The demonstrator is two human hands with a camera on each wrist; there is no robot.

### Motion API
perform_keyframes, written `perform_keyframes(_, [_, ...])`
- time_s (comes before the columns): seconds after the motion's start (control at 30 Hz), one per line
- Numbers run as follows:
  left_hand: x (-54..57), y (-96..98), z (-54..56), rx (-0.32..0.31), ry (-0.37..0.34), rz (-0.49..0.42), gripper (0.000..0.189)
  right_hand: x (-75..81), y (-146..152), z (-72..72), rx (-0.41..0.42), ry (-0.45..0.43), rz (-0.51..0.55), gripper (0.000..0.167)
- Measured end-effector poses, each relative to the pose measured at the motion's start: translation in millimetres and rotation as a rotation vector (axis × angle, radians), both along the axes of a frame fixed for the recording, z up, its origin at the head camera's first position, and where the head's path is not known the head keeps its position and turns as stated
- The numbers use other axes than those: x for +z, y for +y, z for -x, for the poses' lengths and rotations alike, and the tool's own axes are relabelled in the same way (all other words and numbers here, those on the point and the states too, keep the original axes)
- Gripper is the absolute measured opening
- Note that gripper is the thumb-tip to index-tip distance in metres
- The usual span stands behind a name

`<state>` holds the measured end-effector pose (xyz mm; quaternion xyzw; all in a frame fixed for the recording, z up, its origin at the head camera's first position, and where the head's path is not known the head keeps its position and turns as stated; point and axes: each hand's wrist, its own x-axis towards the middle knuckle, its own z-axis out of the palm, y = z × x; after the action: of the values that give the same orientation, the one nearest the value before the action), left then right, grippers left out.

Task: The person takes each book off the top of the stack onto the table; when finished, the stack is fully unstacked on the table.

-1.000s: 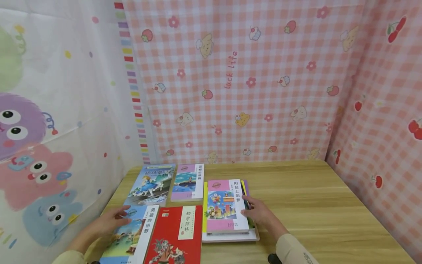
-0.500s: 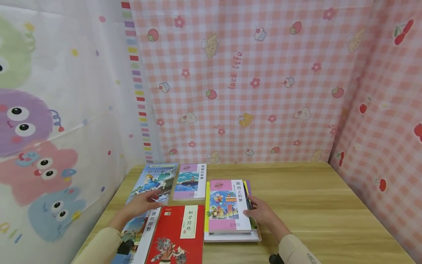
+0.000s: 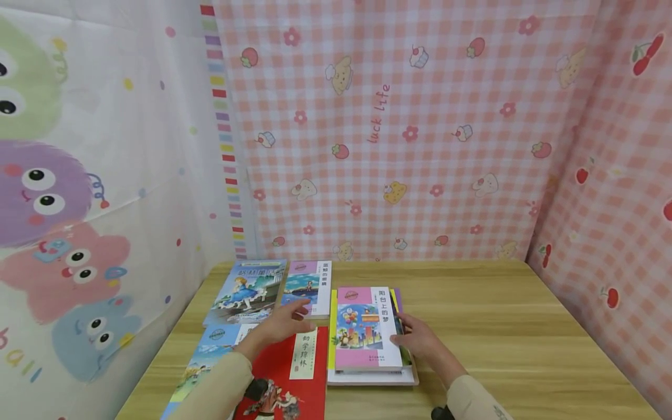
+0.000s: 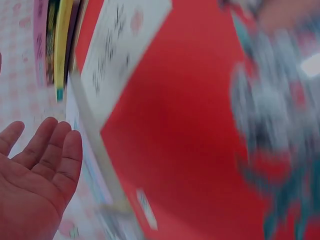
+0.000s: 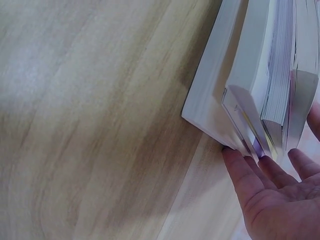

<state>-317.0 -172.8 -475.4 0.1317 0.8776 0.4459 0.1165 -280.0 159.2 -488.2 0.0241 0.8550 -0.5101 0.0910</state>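
Note:
My left hand [image 3: 278, 326] hovers over the upper part of a red book [image 3: 310, 396], fingers loosely extended and holding nothing. In the left wrist view its fingers lie spread beside that book's edge. A stack of several books stands right of it, topped by a pink-and-white book [image 3: 357, 357] with a city and balloons on the cover. My right hand [image 3: 422, 341] is at the stack's right side. The right wrist view shows its fingertips [image 5: 267, 165] against the edges of the stacked books, fingers fairly straight.
Behind the left hand lie a blue book with a girl [image 3: 238, 291] and a purple-and-white book [image 3: 299, 286]. A blue-and-white book [image 3: 202, 361] lies left of the red one. Wooden tabletop [image 3: 499, 326] extends right. Patterned cloths [image 3: 409, 163] hang around it.
My left hand has moved right, from the blue-and-white book at the left to above the red book. The right hand stays at the stack. The head view has shifted slightly.

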Motion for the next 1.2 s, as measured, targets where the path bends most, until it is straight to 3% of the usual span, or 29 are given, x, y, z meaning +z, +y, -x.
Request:
perform_keyframes(0.17, [-6.4, 21.8, -1.1, -0.065, -0.019, -0.012, 0.075, 0.2, 0, -1.0, -0.003, -0.002, 0.003, 0.065])
perform_keyframes(0.4, [-12.0, 38.0, -1.9, -0.024, -0.075, 0.045, 0.079, 2.3, 0, -3.4, 0.001, 0.002, 0.009, 0.065])
perform_keyframes(0.73, [-21.2, 41.7, 0.1, -0.030, -0.073, 0.020, 0.078, 5.6, 1, -6.1, 0.011, 0.002, 0.033, 0.066])
perform_keyframes(1.2, [-20.5, 51.9, 2.3, -0.023, -0.106, 0.025, 0.084, 3.2, 6, -6.6, 0.010, 0.016, 0.081, 0.061])
